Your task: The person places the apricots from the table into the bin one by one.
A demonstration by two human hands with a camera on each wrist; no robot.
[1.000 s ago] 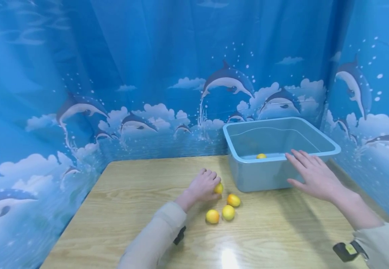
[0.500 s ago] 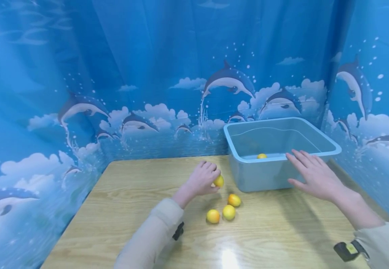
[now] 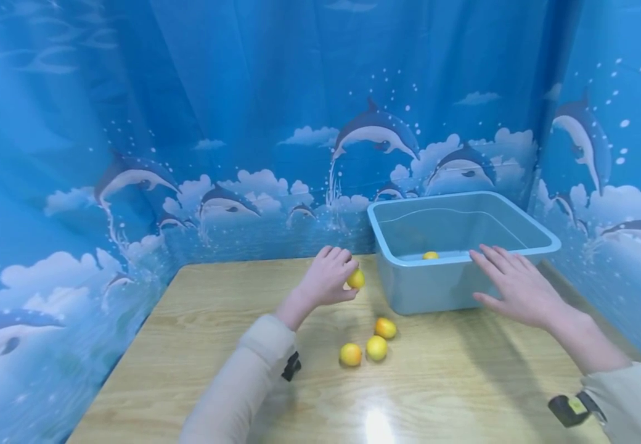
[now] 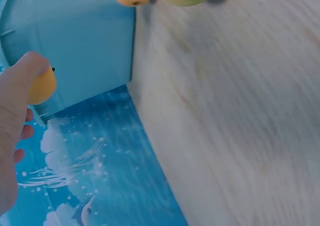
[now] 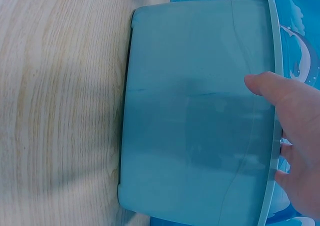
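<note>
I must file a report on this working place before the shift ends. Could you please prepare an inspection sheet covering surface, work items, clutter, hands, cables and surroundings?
Surface: wood-grain table, with a bright reflection toward the person.
Work items: yellow fruit in one hand; three loose fruits on the table; one tub fruit visible inside the blue tub, whose floor is partly hidden.
Clutter: nothing seen.
Hands: left hand holds the yellow fruit above the table; right hand has fingers extended at the tub's near rim, contact unclear.
Cables: nothing seen.
Surroundings: blue dolphin-print curtain behind the table and at both sides.
</note>
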